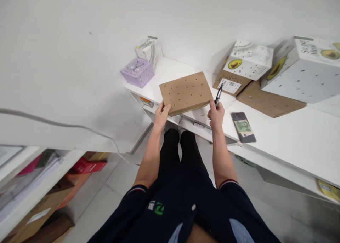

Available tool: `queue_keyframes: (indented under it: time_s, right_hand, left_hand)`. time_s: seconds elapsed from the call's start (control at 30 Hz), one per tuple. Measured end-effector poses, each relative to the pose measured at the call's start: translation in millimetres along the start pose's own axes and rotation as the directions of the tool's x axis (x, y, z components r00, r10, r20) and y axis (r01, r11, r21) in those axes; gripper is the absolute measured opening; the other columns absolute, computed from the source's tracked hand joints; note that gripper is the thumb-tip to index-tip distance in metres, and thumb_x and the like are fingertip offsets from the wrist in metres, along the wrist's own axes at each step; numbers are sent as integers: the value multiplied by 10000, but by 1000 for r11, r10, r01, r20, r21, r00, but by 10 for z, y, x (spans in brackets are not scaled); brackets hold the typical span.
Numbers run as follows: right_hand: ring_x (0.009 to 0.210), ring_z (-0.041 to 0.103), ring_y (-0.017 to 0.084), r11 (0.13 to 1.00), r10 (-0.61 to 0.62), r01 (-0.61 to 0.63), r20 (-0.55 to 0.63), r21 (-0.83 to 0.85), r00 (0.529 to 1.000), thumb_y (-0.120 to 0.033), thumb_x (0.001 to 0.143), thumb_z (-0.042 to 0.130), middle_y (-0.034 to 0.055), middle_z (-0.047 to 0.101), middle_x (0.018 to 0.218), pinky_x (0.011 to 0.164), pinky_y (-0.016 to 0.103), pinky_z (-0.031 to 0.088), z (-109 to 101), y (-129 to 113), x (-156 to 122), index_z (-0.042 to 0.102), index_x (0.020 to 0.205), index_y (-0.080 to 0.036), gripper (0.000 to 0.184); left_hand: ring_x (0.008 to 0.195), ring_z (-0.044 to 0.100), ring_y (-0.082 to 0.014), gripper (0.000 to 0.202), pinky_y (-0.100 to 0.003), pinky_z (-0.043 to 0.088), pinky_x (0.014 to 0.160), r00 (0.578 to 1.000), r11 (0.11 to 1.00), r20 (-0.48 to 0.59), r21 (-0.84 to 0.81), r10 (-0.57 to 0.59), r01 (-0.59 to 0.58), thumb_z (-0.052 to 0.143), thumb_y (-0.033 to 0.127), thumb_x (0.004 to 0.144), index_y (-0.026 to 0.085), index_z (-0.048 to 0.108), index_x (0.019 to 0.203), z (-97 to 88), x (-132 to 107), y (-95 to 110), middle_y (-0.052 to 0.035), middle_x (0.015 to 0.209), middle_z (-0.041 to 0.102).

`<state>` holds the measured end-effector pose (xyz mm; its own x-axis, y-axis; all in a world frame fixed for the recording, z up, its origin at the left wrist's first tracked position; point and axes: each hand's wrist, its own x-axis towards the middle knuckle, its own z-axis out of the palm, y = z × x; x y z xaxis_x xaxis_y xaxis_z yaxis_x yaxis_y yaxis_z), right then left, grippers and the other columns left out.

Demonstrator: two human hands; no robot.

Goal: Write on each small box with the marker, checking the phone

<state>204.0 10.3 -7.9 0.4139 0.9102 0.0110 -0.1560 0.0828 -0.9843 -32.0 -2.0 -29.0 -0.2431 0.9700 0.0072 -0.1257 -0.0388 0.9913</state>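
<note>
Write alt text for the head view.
A person's left hand holds a dotted cardboard box over a white desk; the right hand, gripping a pen, is at the box's near right corner. To the right are a smartphone and avocado-print boxes; to the left, a purple box.

The cardboard box (184,91) is brown, scattered with dark dots. Left of it, a carton (140,74) is lilac with darker spots. Right of it, the marker pen (219,95) is black with white markings, and the smartphone (235,117) is dark grey around a green-and-cream banknote (243,127). Farther right of the box, an avocado carton (305,75) is white, grey-spotted, with green-and-yellow fruit prints. Nearer than the box, the polo shirt (175,191) is navy with red-and-white sleeve trim and a green-and-white logo.
</note>
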Motion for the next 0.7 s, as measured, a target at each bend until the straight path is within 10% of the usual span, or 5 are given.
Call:
queue_keyframes:
  time_s: [0.27, 0.5, 0.7]
  right_hand:
    - [324, 301, 40, 988, 145, -144, -15, 64, 989, -296, 589, 635, -156, 367, 458, 332, 183, 226, -210, 205, -248, 485, 773, -239, 243]
    - [328, 310, 46, 976, 205, -196, -95, 90, 974, -278, 568, 606, -155, 353, 432, 342, 188, 262, -330, 328, -402, 462, 716, -236, 211]
    - [365, 372, 22, 981, 162, -150, -100, 119, 982, -571, 778, 575, -56, 584, 755, 344, 208, 276, -386, 168, -451, 531, 832, -207, 371]
  left_hand:
    - [1283, 572, -256, 755, -391, 473, 1050, 956, 961, 96, -47, 276, -273, 830, 495, 686, 277, 505, 1332, -175, -161, -452, -115, 1366, 597]
    - [1236, 604, -269, 812, -388, 523, 953, 987, 981, 74, -147, 140, -128, 737, 491, 700, 317, 440, 1435, -143, -276, -409, -105, 1383, 590]
    - [1088, 682, -235, 779, -376, 547, 894, 988, 984, 33, -87, -151, 153, 486, 772, 847, 339, 442, 1493, -144, -189, -102, -81, 1358, 621]
